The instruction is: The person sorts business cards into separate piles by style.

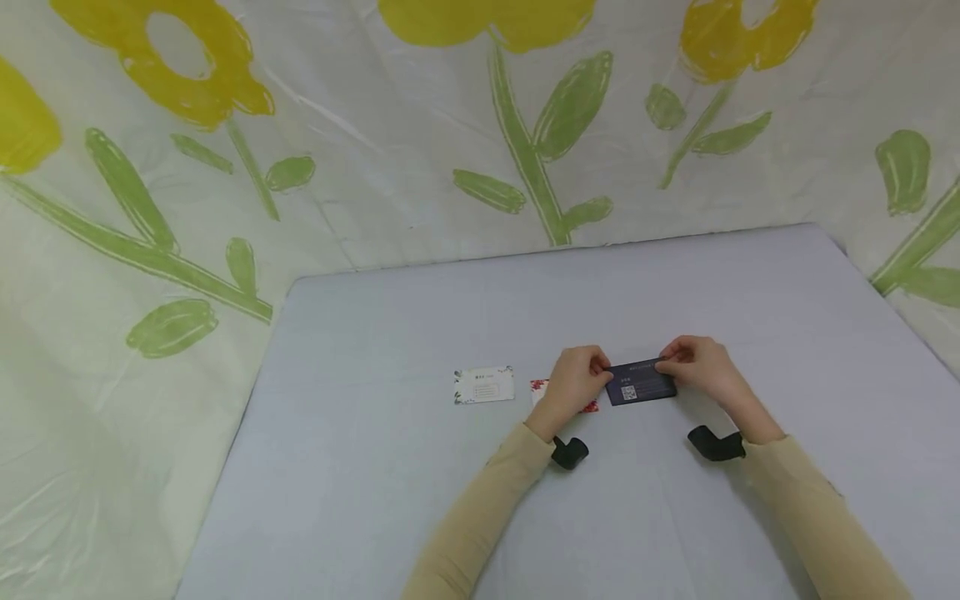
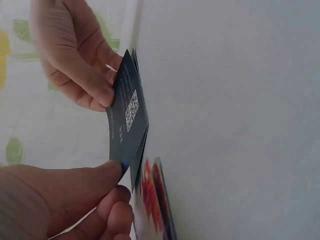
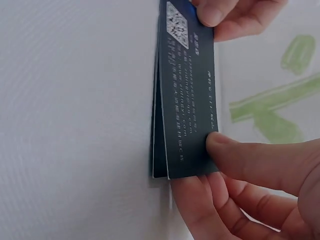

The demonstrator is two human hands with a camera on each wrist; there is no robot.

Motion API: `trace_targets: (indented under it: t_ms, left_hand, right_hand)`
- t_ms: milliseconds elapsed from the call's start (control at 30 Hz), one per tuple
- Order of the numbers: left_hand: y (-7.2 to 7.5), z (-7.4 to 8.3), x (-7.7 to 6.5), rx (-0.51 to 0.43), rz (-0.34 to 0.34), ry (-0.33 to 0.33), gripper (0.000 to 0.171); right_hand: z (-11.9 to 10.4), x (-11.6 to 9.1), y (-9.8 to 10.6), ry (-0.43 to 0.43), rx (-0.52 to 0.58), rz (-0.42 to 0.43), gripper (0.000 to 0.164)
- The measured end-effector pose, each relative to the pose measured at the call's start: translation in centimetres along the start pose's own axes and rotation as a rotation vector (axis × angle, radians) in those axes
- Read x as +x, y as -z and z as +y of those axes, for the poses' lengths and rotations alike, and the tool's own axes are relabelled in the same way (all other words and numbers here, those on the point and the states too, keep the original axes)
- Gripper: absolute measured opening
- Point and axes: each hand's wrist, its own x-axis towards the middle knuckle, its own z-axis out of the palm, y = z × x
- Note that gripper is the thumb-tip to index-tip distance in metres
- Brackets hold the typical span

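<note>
Dark navy business cards (image 1: 642,383), printed with a white QR code, are held between both hands; the wrist views show at least two layered together. My left hand (image 1: 578,377) pinches their left end with thumb and fingers. At the opposite end, my right hand (image 1: 701,367) pinches the upper corner, its thumb (image 3: 235,150) across the printed face. Partly hidden under the left wrist are white cards with red flowers (image 1: 538,390); in the left wrist view these red-patterned cards (image 2: 152,200) appear just beyond the left fingers.
A white card with a leafy border (image 1: 484,385) lies to the left on the pale table (image 1: 375,467). Black wrist-worn devices (image 1: 570,453) sit at both cuffs. Behind the table's far edge hangs a white sheet (image 1: 360,167) with painted yellow flowers.
</note>
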Motion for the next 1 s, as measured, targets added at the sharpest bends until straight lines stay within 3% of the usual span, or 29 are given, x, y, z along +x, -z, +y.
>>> trace_targets:
  t_ms: [267,433,867,1000]
  left_hand:
    - [-0.3,0.1,0.0,0.203,0.0,-0.005,0.006]
    - [-0.4,0.1,0.2,0.277,-0.013,-0.011,0.008]
    - [-0.2,0.3,-0.1,0.298,-0.034,0.001,0.008]
    - [-0.2,0.2,-0.3,0.275,0.0,-0.03,0.01]
  right_hand:
    - [-1.0,0.0,-0.9,0.047,-0.148,0.057,0.015]
    - [-1.2,0.0,-1.3,0.043,-0.193,0.067,0.016]
    - [-1.3,-0.2,-2.0,0.035,-0.209,0.035,0.01]
    - [-1.2,-0.5,-2.1,0.055,-0.207,0.052,0.012]
